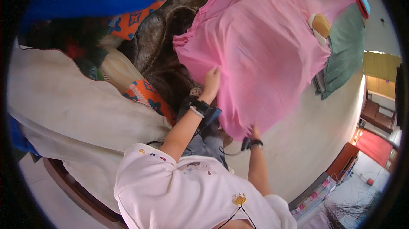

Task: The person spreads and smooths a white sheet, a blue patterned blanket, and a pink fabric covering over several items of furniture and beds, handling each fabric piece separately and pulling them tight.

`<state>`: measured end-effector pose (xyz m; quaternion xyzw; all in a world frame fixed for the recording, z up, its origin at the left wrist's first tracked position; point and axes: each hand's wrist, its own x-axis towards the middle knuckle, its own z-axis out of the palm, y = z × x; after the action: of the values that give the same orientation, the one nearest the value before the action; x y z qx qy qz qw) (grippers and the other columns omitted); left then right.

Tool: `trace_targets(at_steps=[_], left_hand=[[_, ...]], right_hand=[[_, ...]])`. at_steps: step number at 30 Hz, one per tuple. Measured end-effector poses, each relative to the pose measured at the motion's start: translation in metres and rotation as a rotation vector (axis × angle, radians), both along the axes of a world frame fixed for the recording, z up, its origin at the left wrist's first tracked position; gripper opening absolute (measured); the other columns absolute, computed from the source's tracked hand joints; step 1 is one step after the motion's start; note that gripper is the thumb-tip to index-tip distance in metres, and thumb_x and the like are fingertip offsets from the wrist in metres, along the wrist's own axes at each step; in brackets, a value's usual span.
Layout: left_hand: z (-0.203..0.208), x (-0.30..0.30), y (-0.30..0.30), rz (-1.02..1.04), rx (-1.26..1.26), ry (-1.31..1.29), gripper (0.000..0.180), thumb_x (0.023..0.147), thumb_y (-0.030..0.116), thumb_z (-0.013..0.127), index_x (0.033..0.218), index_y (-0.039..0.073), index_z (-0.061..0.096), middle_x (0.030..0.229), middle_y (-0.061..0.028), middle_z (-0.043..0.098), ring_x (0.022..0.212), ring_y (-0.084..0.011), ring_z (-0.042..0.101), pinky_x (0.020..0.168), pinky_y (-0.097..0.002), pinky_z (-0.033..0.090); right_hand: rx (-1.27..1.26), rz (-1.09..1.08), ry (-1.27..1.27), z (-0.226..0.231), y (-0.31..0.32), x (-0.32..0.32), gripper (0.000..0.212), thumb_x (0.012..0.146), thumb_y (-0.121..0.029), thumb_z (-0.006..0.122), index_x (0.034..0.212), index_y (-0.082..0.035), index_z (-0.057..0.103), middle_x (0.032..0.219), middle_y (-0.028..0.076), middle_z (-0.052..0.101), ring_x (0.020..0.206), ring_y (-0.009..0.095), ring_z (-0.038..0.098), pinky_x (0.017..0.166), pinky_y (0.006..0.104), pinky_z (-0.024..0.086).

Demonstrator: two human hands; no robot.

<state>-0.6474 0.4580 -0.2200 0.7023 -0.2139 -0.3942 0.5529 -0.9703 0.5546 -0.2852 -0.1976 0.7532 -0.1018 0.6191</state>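
Note:
A large pink cloth [264, 58] with a gathered, ruffled edge at its left spreads out in front of me, wrinkled and partly lifted. My left hand [211, 82] is closed on its near left part, fingers pinched into the fabric. Lower and to the right, my right hand [254, 132] grips the cloth's near corner; its fingers are slightly blurred and partly hidden by the fabric. Both wrists wear black straps, and a cable hangs between them. Under the cloth's left side lies a brown furry blanket [157, 37].
A cream bed surface [294, 131] extends at the right, with more cream bedding [76, 97] at the left. Orange patterned fabric [147, 94] and blue cloth [98, 3] lie at left. A green cloth [344, 54] and a small tan-and-white item [320, 28] lie at far right.

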Motion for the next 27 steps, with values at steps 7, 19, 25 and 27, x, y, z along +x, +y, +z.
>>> trace_targets(at_steps=[7, 19, 25, 27], left_hand=[[0.152, -0.015, -0.020, -0.323, -0.217, -0.143, 0.028, 0.074, 0.019, 0.044, 0.060, -0.004, 0.044, 0.056, -0.0190, 0.046, 0.045, -0.0281, 0.042, 0.046, -0.0325, 0.035], [0.200, -0.009, -0.009, -0.727, -0.572, -0.235, 0.030, 0.073, 0.018, 0.048, 0.054, -0.003, 0.039, 0.048, -0.0033, 0.036, 0.048, -0.0108, 0.034, 0.043, -0.0262, 0.027], [0.095, 0.017, -0.014, -0.493, -0.457, 0.839, 0.040, 0.074, 0.039, 0.036, 0.096, 0.006, 0.039, 0.093, -0.0130, 0.044, 0.081, -0.0223, 0.046, 0.071, -0.0327, 0.037], [0.055, 0.030, -0.007, -0.382, -0.197, 1.202, 0.050, 0.070, 0.046, 0.038, 0.101, 0.006, 0.036, 0.100, -0.0152, 0.039, 0.089, -0.0247, 0.040, 0.077, -0.0365, 0.033]], right_hand=[[-0.222, 0.419, -0.465, 0.050, -0.124, 0.193, 0.042, 0.074, -0.033, 0.030, 0.106, -0.007, 0.039, 0.107, 0.008, 0.040, 0.100, 0.019, 0.036, 0.080, 0.0354, 0.030], [-1.347, 0.681, -0.140, 0.214, -0.189, 0.234, 0.028, 0.073, -0.015, 0.042, 0.100, -0.009, 0.045, 0.101, 0.007, 0.045, 0.096, 0.015, 0.039, 0.080, 0.0272, 0.032], [-1.694, 0.721, 0.093, 0.293, -0.162, 0.221, 0.027, 0.073, -0.013, 0.043, 0.099, -0.009, 0.046, 0.100, 0.007, 0.046, 0.095, 0.014, 0.040, 0.079, 0.0256, 0.033], [-1.772, 0.746, 0.189, 0.311, -0.152, 0.213, 0.026, 0.073, -0.013, 0.043, 0.098, -0.008, 0.047, 0.100, 0.007, 0.046, 0.095, 0.014, 0.040, 0.079, 0.0250, 0.033]])
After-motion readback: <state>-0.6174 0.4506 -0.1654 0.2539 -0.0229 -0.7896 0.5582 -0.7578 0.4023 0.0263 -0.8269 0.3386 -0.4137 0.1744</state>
